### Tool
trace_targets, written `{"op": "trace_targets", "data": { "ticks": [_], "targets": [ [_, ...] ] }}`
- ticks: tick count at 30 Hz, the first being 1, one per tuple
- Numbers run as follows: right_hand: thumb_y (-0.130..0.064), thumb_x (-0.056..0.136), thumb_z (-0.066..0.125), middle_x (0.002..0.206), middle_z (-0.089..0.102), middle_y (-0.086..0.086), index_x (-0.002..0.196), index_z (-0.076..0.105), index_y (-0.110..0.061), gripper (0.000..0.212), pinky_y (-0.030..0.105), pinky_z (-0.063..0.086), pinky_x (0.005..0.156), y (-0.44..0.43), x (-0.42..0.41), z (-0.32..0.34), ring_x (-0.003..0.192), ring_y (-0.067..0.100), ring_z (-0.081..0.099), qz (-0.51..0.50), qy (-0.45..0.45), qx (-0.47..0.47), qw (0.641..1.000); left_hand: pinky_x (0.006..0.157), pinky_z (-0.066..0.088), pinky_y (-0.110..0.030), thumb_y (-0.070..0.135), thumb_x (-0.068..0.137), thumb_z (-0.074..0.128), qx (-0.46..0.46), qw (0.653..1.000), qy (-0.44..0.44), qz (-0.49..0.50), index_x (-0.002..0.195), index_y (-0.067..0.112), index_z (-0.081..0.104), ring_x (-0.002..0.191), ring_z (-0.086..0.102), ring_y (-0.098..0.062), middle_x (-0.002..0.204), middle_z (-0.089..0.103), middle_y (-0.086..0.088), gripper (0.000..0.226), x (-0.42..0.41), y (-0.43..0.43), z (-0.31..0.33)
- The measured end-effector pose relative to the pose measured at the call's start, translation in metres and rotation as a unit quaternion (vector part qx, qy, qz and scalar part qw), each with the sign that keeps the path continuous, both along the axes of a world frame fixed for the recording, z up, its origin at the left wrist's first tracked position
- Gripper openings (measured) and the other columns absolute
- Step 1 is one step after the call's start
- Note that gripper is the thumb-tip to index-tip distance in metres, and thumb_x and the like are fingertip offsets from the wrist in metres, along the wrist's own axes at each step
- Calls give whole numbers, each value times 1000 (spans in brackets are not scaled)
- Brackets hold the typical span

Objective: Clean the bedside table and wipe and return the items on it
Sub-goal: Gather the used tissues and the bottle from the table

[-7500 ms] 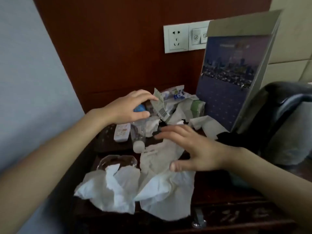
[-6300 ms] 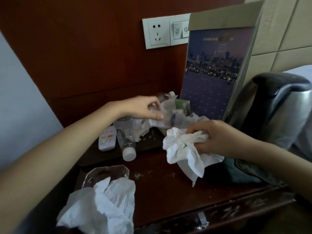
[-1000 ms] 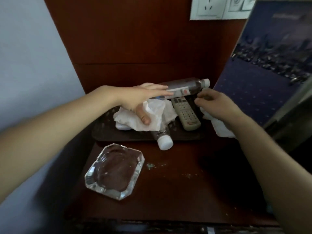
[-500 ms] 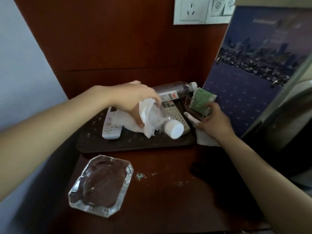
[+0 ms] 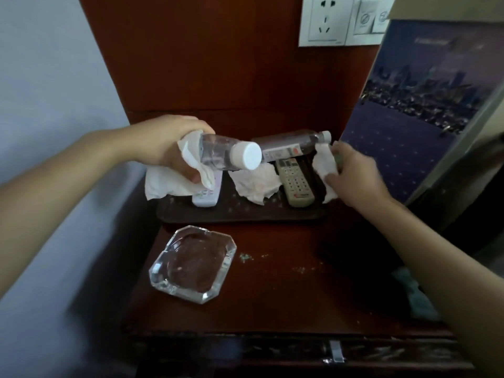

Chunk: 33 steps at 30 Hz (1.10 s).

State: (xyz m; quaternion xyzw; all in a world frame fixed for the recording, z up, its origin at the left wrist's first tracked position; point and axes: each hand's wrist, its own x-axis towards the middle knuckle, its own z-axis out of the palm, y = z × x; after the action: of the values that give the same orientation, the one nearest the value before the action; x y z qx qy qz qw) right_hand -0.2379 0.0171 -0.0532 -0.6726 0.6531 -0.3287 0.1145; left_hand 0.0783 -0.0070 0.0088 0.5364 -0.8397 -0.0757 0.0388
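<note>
Above the far tray [image 5: 242, 214], the left hand [image 5: 169, 148] had its grip clamped on a clear bottle [image 5: 226, 155] through a tissue [image 5: 188, 165], while the right hand [image 5: 351, 170] closed on another tissue [image 5: 323, 165] beside a 2nd bottle [image 5: 291, 144] and remote [image 5: 296, 184]. Wiping the bottle looked to be the step; next it needed setting back on the tray, with crumbs [image 5: 245, 257] on the counter [image 5: 272, 296] by the ashtray [image 5: 192, 264] unwiped.

Both bare arms reach forward, each of the hands closed on something.

The left hand [image 5: 174, 148], entering from 9 o'clock, is curled around a clear bottle [image 5: 226, 155] and a tissue [image 5: 169, 184], raised. The right hand [image 5: 351, 173], coming from 4 o'clock, pinches a white tissue wad [image 5: 323, 165], fingers bent toward 11 o'clock.
</note>
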Motion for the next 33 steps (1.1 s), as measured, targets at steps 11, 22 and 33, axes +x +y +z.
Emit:
{"op": "trace_targets", "data": {
  "ticks": [11,22,33],
  "targets": [
    [-52,84,57,154,14,4,144,19,-36,73,52,20,109,-55,89,-34,140,32,5,243,170,165,941,62,45,-20,45,51,82,55,986,136,74,93,26,62,73,63,2,81,68,14,50,11,18,2],
    [-31,84,65,133,49,2,132,47,-27,51,33,40,94,-59,87,-45,123,22,45,298,108,67,946,66,45,-22,60,44,81,83,980,165,79,91,31,64,78,65,-3,83,68,15,58,10,4,-7],
    [-40,77,70,133,43,1,131,46,-33,59,35,29,93,-140,65,3,123,22,33,250,129,20,960,59,43,-14,84,20,67,118,974,176,78,75,46,68,71,65,4,78,69,22,67,23,-7,-10]
  ]
}}
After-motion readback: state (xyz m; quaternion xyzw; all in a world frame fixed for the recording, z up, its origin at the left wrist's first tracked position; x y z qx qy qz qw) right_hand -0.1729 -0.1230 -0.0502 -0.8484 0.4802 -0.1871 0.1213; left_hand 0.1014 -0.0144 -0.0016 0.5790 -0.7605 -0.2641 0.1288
